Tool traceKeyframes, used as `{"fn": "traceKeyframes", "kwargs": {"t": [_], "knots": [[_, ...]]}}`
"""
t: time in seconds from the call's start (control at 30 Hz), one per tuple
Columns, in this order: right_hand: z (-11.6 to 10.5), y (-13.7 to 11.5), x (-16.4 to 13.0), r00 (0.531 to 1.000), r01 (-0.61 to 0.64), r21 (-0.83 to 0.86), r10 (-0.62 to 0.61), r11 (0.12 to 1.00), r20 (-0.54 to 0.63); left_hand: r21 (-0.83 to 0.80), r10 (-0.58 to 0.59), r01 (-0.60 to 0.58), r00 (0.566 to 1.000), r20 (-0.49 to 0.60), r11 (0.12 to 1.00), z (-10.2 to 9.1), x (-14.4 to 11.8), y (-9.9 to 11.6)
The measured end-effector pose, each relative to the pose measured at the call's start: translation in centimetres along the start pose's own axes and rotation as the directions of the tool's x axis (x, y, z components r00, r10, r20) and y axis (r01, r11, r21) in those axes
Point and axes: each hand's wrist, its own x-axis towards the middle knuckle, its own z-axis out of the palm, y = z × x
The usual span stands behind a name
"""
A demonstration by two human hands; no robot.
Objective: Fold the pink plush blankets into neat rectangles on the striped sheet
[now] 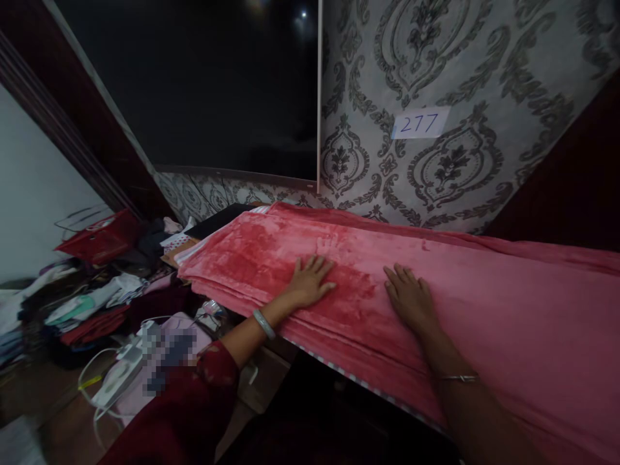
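A pink-red plush blanket (484, 303) lies folded in layers over a raised surface along the wall. My left hand (310, 282) rests flat on it, palm down, fingers together pointing away from me; a pale bangle sits on that wrist. My right hand (411, 297) also lies flat on the blanket, a hand's width to the right, with a thin bracelet on the forearm. Neither hand grips anything. Streaks in the pile show around both hands.
Patterned grey wallpaper (436, 64) carries a paper label reading 277 (419, 123). A dark window (203, 84) fills the upper left. Piled clothes (92, 303), a red bag (101, 239) and a white iron with cord (119, 371) crowd the left floor.
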Motion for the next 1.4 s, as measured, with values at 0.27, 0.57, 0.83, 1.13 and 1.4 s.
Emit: {"fn": "traceKeyframes", "kwargs": {"t": [0.27, 0.57, 0.83, 1.13, 1.4], "knots": [[0.2, 0.0, 0.1, 1.0, 0.003, 0.013, -0.003, 1.0, -0.014, 0.024, -0.217, 0.217, 0.976, -0.033, 0.976, -0.3, 0.1, -2.4], [0.3, 0.1, 0.0, 1.0, 0.017, -0.001, -0.017, 1.0, -0.025, -0.176, 0.338, -0.321, 0.937, 0.082, 0.931, 2.9, 0.5, 8.3], [0.5, 0.3, 0.1, 0.999, 0.023, 0.035, -0.022, 0.999, -0.026, -0.365, 0.433, -0.433, 0.897, -0.087, 0.824, 1.3, 2.2, 6.0], [-0.5, -0.4, 0.4, 0.998, -0.03, 0.023, 0.028, 0.999, 0.052, 0.046, -0.25, 0.253, 0.966, -0.064, 0.966, -1.7, 5.1, -6.6], [-3.6, -10.0, 3.7, 0.951, 0.238, 0.164, -0.264, 0.957, 0.162, 0.135, -0.231, 0.251, 0.962, -0.145, 0.959, -0.3, 5.2, -7.4]]}}
